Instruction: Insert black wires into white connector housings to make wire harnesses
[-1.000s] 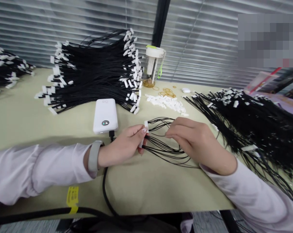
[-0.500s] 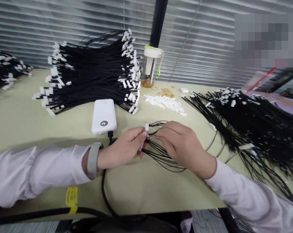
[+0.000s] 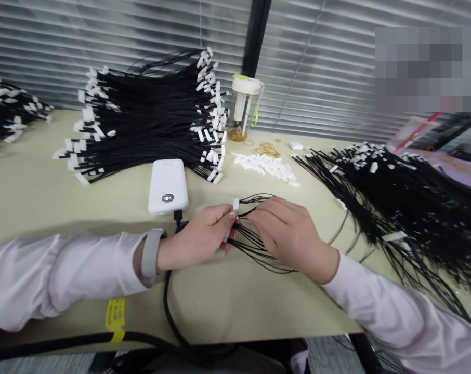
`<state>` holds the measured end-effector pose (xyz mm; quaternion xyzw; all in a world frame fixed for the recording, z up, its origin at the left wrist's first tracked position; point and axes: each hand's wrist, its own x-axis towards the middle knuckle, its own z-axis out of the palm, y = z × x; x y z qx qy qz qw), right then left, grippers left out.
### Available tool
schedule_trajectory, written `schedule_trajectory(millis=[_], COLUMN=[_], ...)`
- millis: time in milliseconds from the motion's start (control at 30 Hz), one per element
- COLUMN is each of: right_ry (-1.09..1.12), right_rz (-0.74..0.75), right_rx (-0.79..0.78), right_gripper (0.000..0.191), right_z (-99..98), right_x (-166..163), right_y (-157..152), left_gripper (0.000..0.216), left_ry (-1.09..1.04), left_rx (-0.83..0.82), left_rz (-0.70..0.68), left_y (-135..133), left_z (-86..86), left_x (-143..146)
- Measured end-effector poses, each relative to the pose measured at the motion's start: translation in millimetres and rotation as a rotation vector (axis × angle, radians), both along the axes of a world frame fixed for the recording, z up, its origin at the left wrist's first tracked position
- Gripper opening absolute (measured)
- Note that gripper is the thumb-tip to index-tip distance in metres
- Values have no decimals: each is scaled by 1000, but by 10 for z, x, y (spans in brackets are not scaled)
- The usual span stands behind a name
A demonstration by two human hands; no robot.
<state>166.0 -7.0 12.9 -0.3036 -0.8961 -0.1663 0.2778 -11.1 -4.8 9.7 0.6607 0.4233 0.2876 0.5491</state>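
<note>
Between finger and thumb, my left hand [image 3: 204, 234] pinches a white plastic connector [image 3: 236, 205] with thin black wires running out of it to the right. A second white piece shows partly under those fingers. My right hand [image 3: 288, 234] is closed on the black wires [image 3: 253, 244] just right of the connector, its fingertips bunched close to it. The wires loop under my right palm, which hides their far ends. Exactly which wire the right fingertips grip cannot be made out.
A white power bank [image 3: 168, 187] with a plugged-in black cable lies left of my hands. Behind are a big stack of black wire harnesses [image 3: 149, 114], a clear bottle [image 3: 244, 106], rubber bands [image 3: 267, 149] and loose white connectors [image 3: 264, 167]. More black wires [image 3: 415, 208] spread at right.
My right hand has shifted very slightly left and down along the wires. My left hand keeps the connector in the same place.
</note>
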Motion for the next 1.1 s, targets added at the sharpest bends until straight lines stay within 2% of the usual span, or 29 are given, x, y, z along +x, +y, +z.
schedule_trajectory(millis=[533, 767, 1100], right_ry=[12, 172, 56], right_rz=[-12, -80, -6], right_rx=[-24, -51, -72], right_gripper=[18, 15, 18], right_z=[24, 75, 82], right_x=[46, 104, 69], right_y=[7, 18, -10], left_gripper=[23, 26, 26], left_ry=[-152, -145, -170], left_rx=[-94, -65, -121], left_rz=[-12, 42, -4], left_y=[-1, 18, 15], left_z=[-58, -94, -80], left_x=[4, -21, -7])
